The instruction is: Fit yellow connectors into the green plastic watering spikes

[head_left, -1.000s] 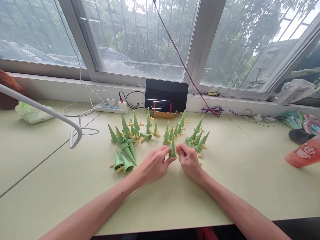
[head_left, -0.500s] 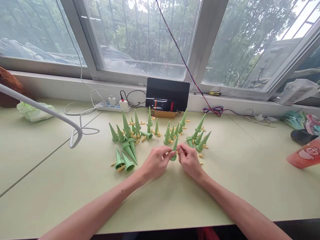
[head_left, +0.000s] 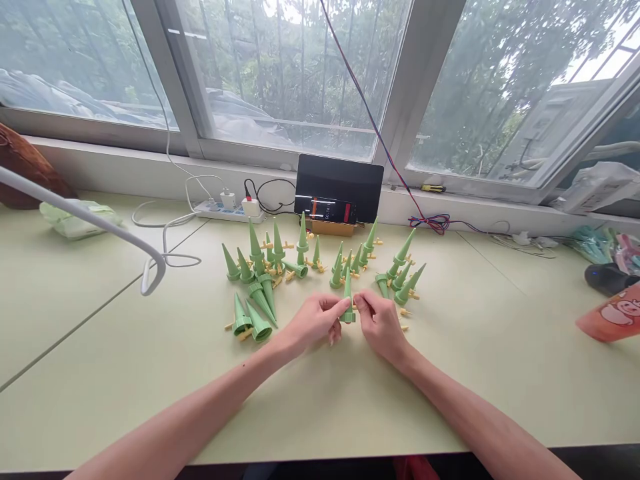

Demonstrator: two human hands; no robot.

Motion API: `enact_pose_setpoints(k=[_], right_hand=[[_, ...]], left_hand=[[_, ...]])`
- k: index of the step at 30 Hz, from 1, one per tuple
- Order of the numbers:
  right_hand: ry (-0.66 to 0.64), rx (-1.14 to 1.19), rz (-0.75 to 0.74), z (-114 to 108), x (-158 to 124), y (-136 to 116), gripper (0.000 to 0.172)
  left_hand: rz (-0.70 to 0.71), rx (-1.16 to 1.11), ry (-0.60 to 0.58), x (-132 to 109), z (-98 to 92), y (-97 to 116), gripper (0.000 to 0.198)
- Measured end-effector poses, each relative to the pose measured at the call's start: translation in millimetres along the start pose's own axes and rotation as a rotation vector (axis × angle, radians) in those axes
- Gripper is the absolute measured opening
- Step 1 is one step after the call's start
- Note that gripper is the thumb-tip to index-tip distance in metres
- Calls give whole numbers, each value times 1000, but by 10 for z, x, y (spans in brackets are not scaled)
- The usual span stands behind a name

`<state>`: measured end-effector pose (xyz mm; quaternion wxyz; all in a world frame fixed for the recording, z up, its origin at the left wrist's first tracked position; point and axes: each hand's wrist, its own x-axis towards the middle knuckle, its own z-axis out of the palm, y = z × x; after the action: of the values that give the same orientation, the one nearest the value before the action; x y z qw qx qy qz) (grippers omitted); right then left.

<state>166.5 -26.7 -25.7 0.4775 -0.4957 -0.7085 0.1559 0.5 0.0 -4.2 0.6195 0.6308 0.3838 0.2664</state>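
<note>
- Left hand point(head_left: 315, 321): pinched around a green cone point(head_left: 348, 290).
- Right hand point(head_left: 383, 325): fingers curled, tips closed on a yellow fitting point(head_left: 355, 307).
- Green cone: point up, between the hands.
- Yellow fitting: at right fingertips, mostly hidden.

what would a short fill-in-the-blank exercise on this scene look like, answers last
The left hand holds a cone coloured ____.
That cone's tip points ____.
The small fittings beside the right hand are coloured ____.
In the picture, the power strip is to the ____ of the black screen.
Missing words: green; up; yellow; left
</note>
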Motion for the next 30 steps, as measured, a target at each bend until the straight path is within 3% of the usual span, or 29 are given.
enact_pose_setpoints(k=[4,10,19,30], right_hand=[[-7,60,55,-11,-1,1,35],[-45,131,149,-14,18,2,37],[-34,43,57,0,-5,8,34],[-35,67,68,5,14,27,34]], left_hand=[[156,133,91,-30,30,-10,46],[236,303,136,-28,11,2,39],[86,73,54,-5,20,-31,43],[213,220,103,-4,20,-60,43]])
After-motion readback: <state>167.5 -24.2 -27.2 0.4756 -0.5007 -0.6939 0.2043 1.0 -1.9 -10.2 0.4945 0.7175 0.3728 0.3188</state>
